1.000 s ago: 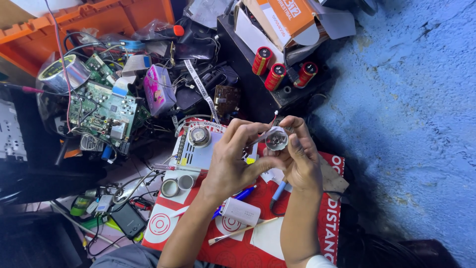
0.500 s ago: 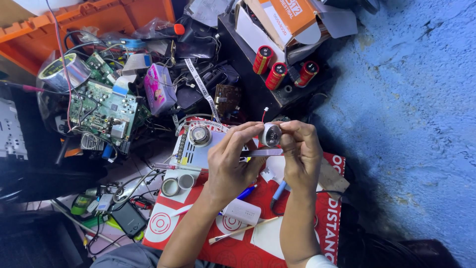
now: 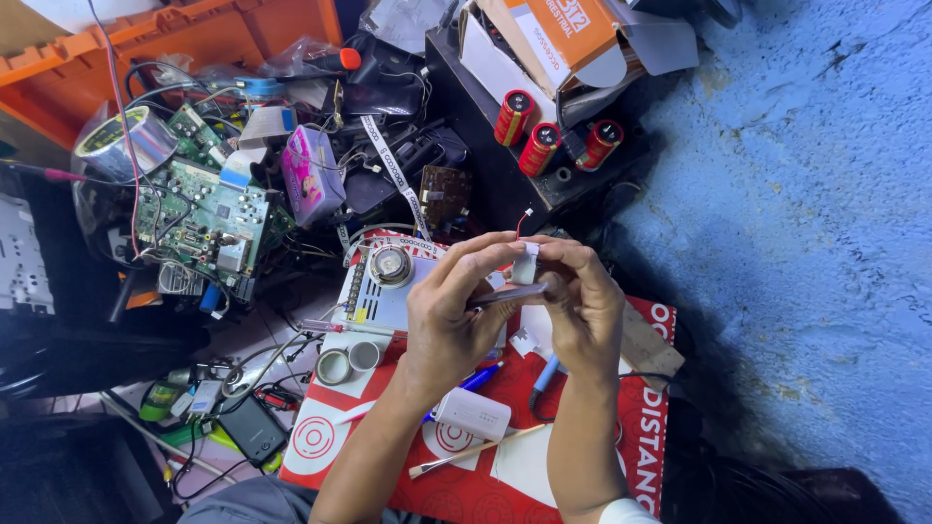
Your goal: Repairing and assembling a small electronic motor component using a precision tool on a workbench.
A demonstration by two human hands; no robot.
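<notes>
I have both hands raised over the red mat [image 3: 631, 437], just right of centre in the head view. My right hand [image 3: 582, 311] pinches a small round speaker [image 3: 525, 264] between thumb and fingers, its grip pressed together on the rim. My left hand [image 3: 451, 315] is closed on a thin dark tool [image 3: 510, 294], which looks like tweezers or a slim blade, though I cannot tell which.

The speaker now stands edge-on to me: its flat faces look roughly toward 9 and 3 o'clock, so its short axis runs across the view and its disc stands upright. A thin red wire [image 3: 521, 221] rises from it toward 12 o'clock. The tool's long axis lies nearly level, its tip toward 3 o'clock, meeting the speaker near its lower edge.

To do this well, I judge the right hand should hold only the rim, clear of the cone, while the left hand works the tip with light pressure and keeps off the wire.

At 9 o'clock from my hands lies a white board [image 3: 374, 296] carrying a second speaker [image 3: 391, 264]; three red capacitors [image 3: 544, 146] stand at 12 o'clock.
</notes>
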